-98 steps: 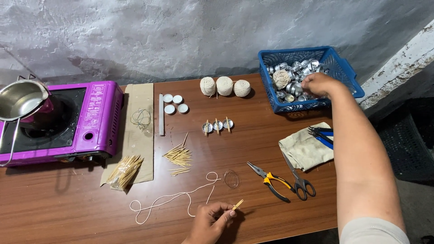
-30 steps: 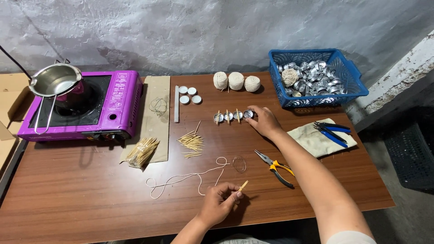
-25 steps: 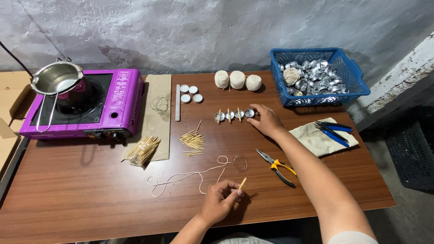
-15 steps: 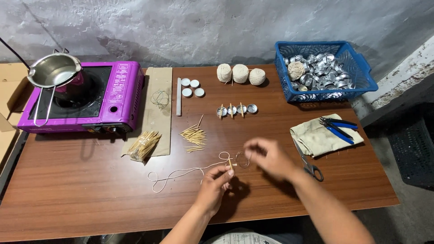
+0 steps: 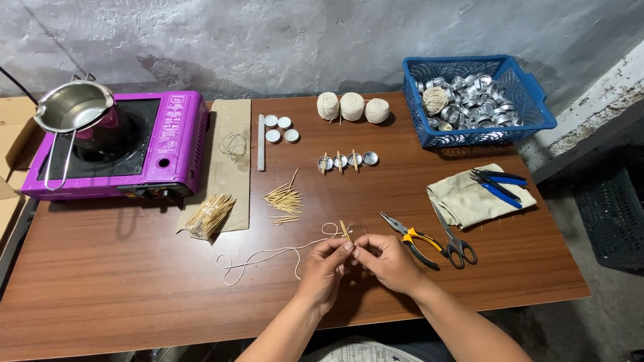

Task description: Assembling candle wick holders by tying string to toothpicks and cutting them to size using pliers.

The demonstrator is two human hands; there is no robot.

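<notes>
Wooden stick (image 5: 344, 230) pinched between both hands, left hand (image 5: 327, 264), right hand (image 5: 388, 258).

A makeshift home craft workshop: a wooden desk (image 5: 121, 281) against a rough grey wall (image 5: 268, 40), purple portable stove (image 5: 134, 144) at ten o'clock, pliers (image 5: 412, 238) at three.

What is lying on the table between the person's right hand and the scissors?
In the head view, yellow-handled pliers lie between the right hand and the scissors.
</notes>
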